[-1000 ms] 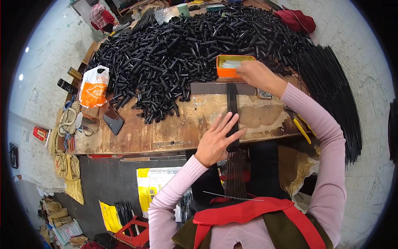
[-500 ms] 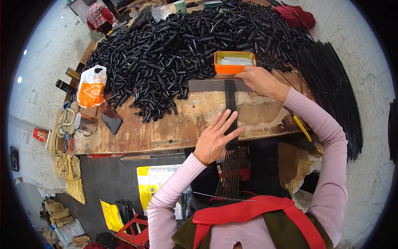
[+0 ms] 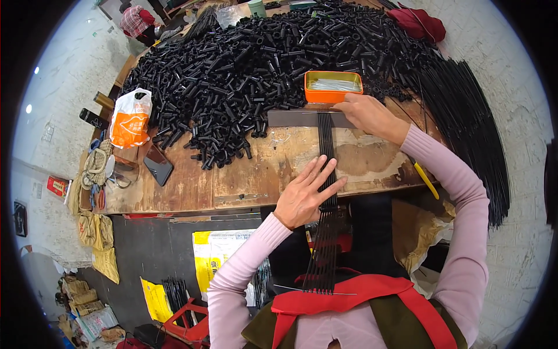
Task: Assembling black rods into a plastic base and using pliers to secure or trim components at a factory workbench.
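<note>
A row of thin black rods (image 3: 327,136) lies side by side over the table's front edge, fanning out down toward my lap. My left hand (image 3: 302,198) presses on the rods with its fingers spread. Under their far ends is a flat dark grey bar (image 3: 293,118). My right hand (image 3: 372,116) is over the bar's right part, thumb and fingers pinched at the end of a thin metal wire (image 3: 311,111) that crosses the rods. Just beyond stands an orange tin (image 3: 334,98) with thin pale wires inside. Another thin wire (image 3: 343,294) crosses the rods' near ends.
A large heap of black tubes (image 3: 232,75) covers the table's far side. Long black rods (image 3: 471,134) hang over the right edge, near a yellow-handled tool (image 3: 427,180). At left are a phone (image 3: 157,165) and a plastic bag (image 3: 130,122). Another person (image 3: 138,23) is far left.
My right hand stays pinched and has shifted very slightly right. A thin wire now shows across the rods at the bar. My left hand keeps its place on the rods.
</note>
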A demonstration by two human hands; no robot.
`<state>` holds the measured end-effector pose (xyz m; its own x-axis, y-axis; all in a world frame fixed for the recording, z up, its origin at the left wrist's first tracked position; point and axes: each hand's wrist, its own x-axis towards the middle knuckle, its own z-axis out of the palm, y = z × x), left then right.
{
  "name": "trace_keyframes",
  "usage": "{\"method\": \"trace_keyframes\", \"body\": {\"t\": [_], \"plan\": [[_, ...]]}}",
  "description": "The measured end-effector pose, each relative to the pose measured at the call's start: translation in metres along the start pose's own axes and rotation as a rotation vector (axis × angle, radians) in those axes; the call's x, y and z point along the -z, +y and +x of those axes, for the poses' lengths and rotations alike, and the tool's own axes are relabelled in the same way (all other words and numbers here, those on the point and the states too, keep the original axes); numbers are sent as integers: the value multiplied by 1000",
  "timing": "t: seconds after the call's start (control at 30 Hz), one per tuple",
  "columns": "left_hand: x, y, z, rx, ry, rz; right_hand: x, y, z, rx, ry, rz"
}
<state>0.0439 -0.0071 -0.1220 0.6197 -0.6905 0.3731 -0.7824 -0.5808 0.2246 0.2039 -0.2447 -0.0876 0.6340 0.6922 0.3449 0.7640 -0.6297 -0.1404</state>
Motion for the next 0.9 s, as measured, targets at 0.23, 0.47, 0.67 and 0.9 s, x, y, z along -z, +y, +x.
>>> {"method": "trace_keyframes", "body": {"t": [0.23, 0.47, 0.67, 0.9], "plan": [[-2, 0, 0, -5, -4, 2, 2, -3, 4, -13, -72, 3], [0, 0, -1, -4, 2, 1, -3, 2, 10, 52, -24, 30], [-1, 0, 1, -1, 4, -32, -12, 6, 24, 22, 16, 195], [2, 1, -1, 8, -3, -11, 9, 7, 7, -150, -141, -96]]}}
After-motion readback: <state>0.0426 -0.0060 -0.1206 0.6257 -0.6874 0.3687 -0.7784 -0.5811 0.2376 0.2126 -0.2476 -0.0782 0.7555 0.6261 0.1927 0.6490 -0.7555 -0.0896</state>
